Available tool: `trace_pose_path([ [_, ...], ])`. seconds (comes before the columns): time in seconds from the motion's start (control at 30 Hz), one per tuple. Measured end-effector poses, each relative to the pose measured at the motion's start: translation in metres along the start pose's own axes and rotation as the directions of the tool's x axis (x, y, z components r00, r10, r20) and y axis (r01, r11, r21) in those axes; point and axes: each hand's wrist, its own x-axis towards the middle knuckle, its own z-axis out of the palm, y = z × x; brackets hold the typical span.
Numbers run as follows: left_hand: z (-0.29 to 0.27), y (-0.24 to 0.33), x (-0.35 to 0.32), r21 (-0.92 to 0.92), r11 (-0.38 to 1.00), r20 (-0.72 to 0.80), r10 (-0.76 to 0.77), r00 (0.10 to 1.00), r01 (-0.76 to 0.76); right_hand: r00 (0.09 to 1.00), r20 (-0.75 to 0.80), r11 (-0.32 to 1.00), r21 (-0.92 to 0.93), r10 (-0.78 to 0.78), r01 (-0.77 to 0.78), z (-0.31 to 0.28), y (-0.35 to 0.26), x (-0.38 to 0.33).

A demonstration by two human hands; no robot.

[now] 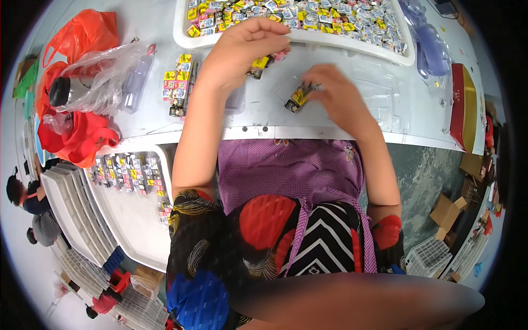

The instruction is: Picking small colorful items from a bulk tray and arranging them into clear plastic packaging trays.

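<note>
My left hand (242, 55) is over the table near the big tray's front edge. Its fingers are pinched together on small wrapped packets (258, 67) in yellow, black and pink, partly hidden under the hand. To the right, my right hand (336, 98), somewhat smeared by motion, has its thumb and fingers curled at yellow-and-black wrapped packets (297, 100). These packets are at a transparent plastic box (283, 85), whose outline is faint. Beside my left forearm, rows of similar packets (177, 82) fill another transparent container.
A white tray (297, 36) heaped with loose packets stands at the back. Transparent boxes (374, 82) lie at right, near a red-and-gold box (463, 107). Red bags (82, 36) and a black-lidded bottle (69, 91) sit left. Below, a white tray (129, 220) holds filled boxes. People work far left.
</note>
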Motion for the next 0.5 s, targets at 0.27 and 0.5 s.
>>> trace_pose_path([
  [0.27,-0.006,-0.008,-0.017,-0.269,0.961,-0.012,-0.072,0.997,0.066,0.964,0.234,0.992,0.013,-0.127,0.127,0.02,-0.01,-0.015],
  [0.5,-0.003,-0.012,-0.016,-0.4,0.911,0.01,-0.109,0.994,0.104,0.983,0.137,0.991,0.07,-0.123,0.115,0.024,-0.008,-0.016],
])
